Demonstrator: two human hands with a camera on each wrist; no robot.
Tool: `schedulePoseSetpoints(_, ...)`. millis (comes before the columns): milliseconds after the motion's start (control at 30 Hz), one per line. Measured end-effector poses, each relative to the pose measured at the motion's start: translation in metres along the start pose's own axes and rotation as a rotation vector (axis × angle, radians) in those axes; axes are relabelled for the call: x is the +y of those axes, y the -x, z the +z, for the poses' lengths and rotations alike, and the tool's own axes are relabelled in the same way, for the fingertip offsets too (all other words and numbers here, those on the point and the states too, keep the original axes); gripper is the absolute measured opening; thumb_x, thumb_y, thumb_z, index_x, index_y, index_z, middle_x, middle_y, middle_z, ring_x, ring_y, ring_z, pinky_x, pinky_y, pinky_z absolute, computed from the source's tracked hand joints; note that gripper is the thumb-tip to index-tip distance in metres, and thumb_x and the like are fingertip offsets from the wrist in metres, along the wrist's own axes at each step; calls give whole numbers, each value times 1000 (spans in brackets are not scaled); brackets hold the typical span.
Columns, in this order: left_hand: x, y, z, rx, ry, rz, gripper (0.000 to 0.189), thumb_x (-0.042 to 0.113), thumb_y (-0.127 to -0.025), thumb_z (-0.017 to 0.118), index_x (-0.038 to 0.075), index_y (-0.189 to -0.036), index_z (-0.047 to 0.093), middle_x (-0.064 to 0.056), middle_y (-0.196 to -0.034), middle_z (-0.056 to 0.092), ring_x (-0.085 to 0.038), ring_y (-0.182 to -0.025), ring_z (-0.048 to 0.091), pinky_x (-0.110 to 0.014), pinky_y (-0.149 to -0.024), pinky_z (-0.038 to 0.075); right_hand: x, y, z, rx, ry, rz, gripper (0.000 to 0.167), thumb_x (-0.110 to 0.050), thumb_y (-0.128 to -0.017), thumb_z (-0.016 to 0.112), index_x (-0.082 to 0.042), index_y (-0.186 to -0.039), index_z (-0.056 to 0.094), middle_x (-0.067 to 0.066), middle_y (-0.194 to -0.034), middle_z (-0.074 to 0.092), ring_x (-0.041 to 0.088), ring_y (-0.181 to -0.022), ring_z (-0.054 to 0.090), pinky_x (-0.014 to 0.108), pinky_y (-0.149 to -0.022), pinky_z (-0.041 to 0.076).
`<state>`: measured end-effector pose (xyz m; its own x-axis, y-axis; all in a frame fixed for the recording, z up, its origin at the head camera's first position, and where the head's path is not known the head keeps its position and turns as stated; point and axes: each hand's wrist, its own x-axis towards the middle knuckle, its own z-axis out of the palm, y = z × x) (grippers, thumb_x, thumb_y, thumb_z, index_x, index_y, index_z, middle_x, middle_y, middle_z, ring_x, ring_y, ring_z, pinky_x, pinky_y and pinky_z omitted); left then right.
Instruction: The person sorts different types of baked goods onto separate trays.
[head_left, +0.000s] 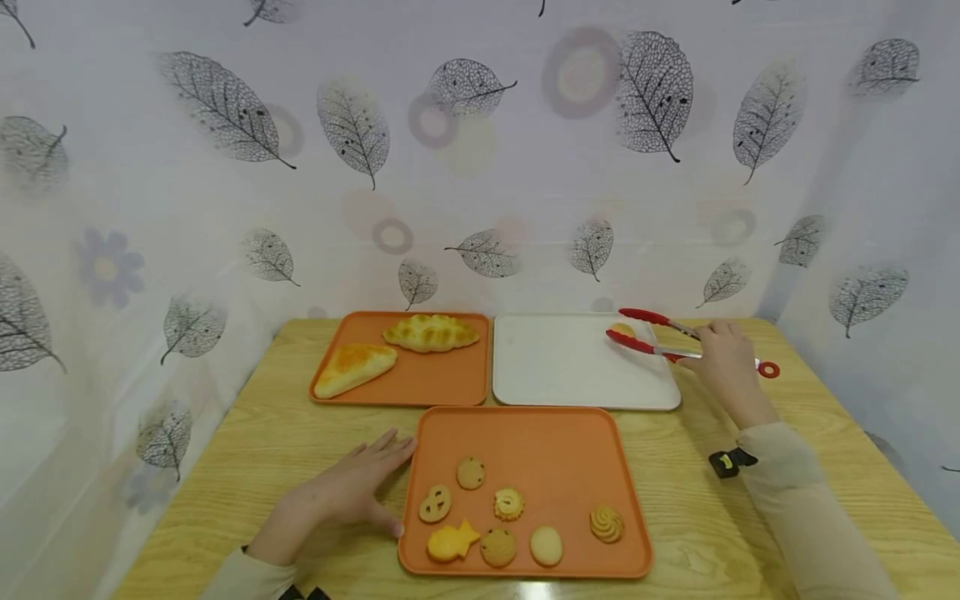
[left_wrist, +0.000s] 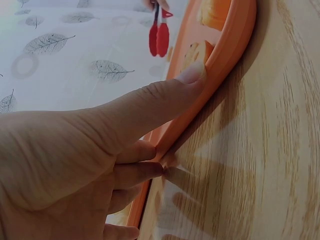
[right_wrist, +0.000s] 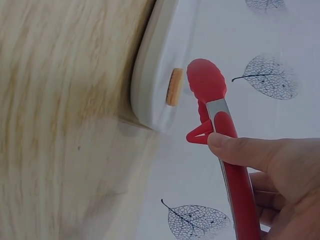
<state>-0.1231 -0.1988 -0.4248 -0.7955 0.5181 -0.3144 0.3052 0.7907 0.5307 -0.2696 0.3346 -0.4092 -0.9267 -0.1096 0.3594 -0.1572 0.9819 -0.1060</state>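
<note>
Tongs (right_wrist: 235, 185) in right hand's (head_left: 726, 365) curled fingers, tips parted; cookie (right_wrist: 174, 87) lies left of that hand on white tray (head_left: 562, 367). Probably light, crumbly: nip edges gently. Left hand (head_left: 348, 492) spread, gripping nothing, touches orange tray (head_left: 540, 437) beside it.

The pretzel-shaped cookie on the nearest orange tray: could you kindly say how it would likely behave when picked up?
The pretzel-shaped cookie has narrow strands around open holes, so it may snap under a hard squeeze from the red-tipped tongs. Lying flat on the near orange tray, it seems unlikely to roll. Its small size suggests little weight.
</note>
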Motion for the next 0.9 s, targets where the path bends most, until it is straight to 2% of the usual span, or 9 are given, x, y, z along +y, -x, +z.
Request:
schedulePoseSetpoints(200,1,-1,0,9,1,3,115,57,-68,79,7,-155,23,-16,-161,23,-37,-152,7,-67,-117,11,2,9,-9,41,-74,-14,57,-18,-72,84,14,-112,62,31,-102,56,48,-95,51,62,-78,43)
schedulePoseSetpoints(400,2,-2,0,11,-1,2,115,56,-68,79,6,-155,23,-17,-161,23,-38,-152,7,-67,-117,12,-3,23,-17,54,-161,-26,55,-16,-71,84,15,-111,62,30,-99,55,46,-92,46,57,-79,37)
schedulePoseSetpoints(667,4,-1,0,8,1,-1,115,55,-68,79,6,-155,23,-18,-161,23,-38,-152,8,-67,-117,11,-19,43,-27,140,-214,-136,53,-12,-63,88,14,-103,65,24,-91,55,39,-84,43,47,-73,32)
schedulePoseSetpoints(900,4,-1,1,13,-12,1,115,55,-68,79,5,-155,24,-18,-161,24,-38,-152,8,-67,-116,12,-43,57,-33,217,-256,-240,52,-9,-56,91,10,-100,68,19,-87,59,37,-82,50,48,-75,36)
